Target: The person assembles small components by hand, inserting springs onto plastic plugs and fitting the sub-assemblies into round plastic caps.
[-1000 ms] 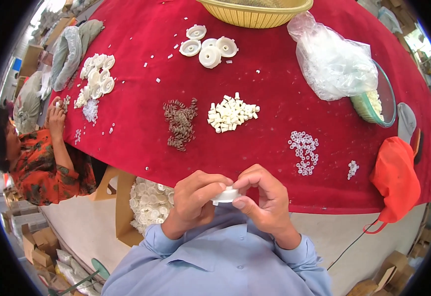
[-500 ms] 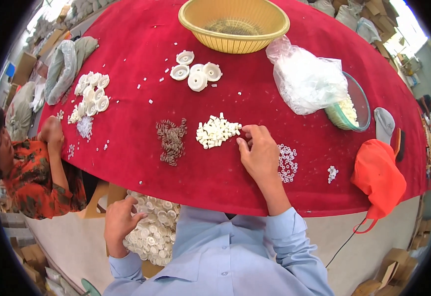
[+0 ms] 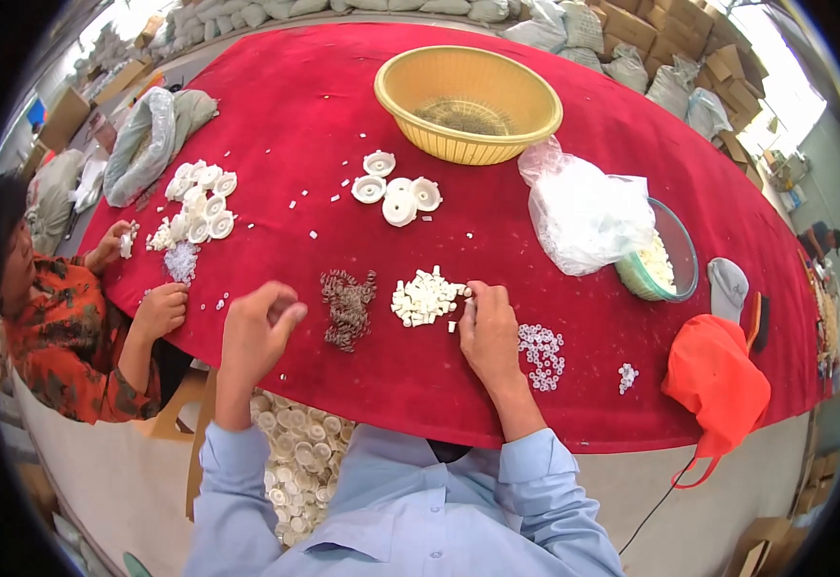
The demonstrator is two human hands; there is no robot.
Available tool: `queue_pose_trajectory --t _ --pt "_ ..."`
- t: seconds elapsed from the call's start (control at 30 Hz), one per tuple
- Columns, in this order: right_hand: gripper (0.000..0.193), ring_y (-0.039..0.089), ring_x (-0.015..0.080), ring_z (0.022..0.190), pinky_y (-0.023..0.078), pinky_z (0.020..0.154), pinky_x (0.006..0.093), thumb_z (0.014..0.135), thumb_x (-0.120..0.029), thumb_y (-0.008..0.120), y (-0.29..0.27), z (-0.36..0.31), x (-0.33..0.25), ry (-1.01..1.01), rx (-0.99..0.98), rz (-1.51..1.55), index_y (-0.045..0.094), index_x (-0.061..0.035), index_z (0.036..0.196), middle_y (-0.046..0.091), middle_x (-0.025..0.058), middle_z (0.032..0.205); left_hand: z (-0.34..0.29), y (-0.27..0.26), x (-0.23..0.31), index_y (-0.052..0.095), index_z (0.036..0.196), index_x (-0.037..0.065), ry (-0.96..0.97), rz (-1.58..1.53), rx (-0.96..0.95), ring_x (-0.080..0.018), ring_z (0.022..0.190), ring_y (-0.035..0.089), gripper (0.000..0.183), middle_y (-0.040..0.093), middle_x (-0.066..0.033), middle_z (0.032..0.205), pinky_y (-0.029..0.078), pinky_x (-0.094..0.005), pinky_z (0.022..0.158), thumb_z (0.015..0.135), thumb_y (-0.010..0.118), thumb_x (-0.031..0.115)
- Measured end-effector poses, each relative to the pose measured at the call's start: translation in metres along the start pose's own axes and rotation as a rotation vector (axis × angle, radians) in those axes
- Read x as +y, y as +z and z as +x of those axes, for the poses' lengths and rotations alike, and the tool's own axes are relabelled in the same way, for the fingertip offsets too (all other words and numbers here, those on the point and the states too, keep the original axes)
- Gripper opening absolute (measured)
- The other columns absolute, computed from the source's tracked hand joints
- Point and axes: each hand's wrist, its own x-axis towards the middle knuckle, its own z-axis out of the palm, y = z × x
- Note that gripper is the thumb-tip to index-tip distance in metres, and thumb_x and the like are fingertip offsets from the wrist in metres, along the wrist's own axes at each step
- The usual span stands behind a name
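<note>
A heap of small cream plastic pieces [image 3: 424, 296] lies on the red tablecloth in front of me. At its right edge my right hand [image 3: 490, 338] has thumb and forefinger closed on one of these pieces. My left hand [image 3: 258, 335] is raised over the table's near edge, fingers curved and thumb apart, with nothing visible in it. Between my hands, left of the cream heap, is a pile of small dark metal springs [image 3: 348, 310]. Small translucent rings [image 3: 541, 356] are spread to the right of my right hand.
Round white plastic caps [image 3: 399, 204] lie farther back, near a yellow basket [image 3: 468, 144]. A plastic bag [image 3: 588, 216] leans on a green bowl [image 3: 680, 279]. At right is a red cloth bag [image 3: 718, 380]. A co-worker [image 3: 64, 327] sits left. A box of white caps [image 3: 300, 462] stands below.
My left hand has risen from above the box of caps to over the table edge. My right finger and thumb have closed at the cream heap. The view has tilted up.
</note>
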Motion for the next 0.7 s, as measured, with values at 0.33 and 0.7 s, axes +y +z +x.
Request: queue_pose_trajectory --t 0.33,0.7 --pt "0.021 0.064 0.0374 0.088 0.053 0.074 0.0448 0.091 0.006 0.066 -0.02 -0.003 -0.006 0.081 0.166 0.221 0.063 0.0002 0.111 0.06 0.0198 0.1 0.118 0.035 -0.024 0.07 0.11 0.001 0.147 0.186 -0.047 -0.0273 0.078 0.072 0.029 0.074 -0.0158 0.098 0.057 -0.0403 0.073 0.085 0.08 0.011" --pt "0.02 0.069 0.0361 0.084 0.055 0.071 0.044 0.087 0.005 0.07 -0.03 -0.002 -0.008 0.098 0.151 0.349 0.066 -0.0002 0.106 0.066 0.017 0.097 0.159 0.045 -0.001 0.072 0.106 -0.001 0.122 0.12 -0.364 -0.0218 0.076 0.07 0.023 0.074 -0.012 0.085 0.057 -0.0378 0.072 0.088 0.078 0.011"
